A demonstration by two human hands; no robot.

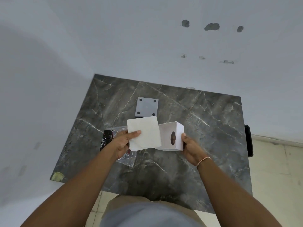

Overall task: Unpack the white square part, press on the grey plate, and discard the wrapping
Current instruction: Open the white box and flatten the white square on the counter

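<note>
Left hand (122, 142) grips white wrapping (143, 133); right hand (191, 145) — nearer the part — grips white square part (172, 136); grey plate (146, 106) lies just beyond the wrapping.

A dark grey marble-patterned stone desk (205, 128) is crossed by thin, pale, branching veins. On it lies a flat mid-grey square plate (146, 107) with one black dot in each of its four corners. A white sheet of soft wrapping (143, 135) has a faint crinkled texture. A white square hollow part (172, 136) shows a dark oval hole in one face. A clear plastic bag with a black printed label (113, 138) carries white and red lettering. The wall (131, 38) is pale grey-white with dark grey patches.
</note>
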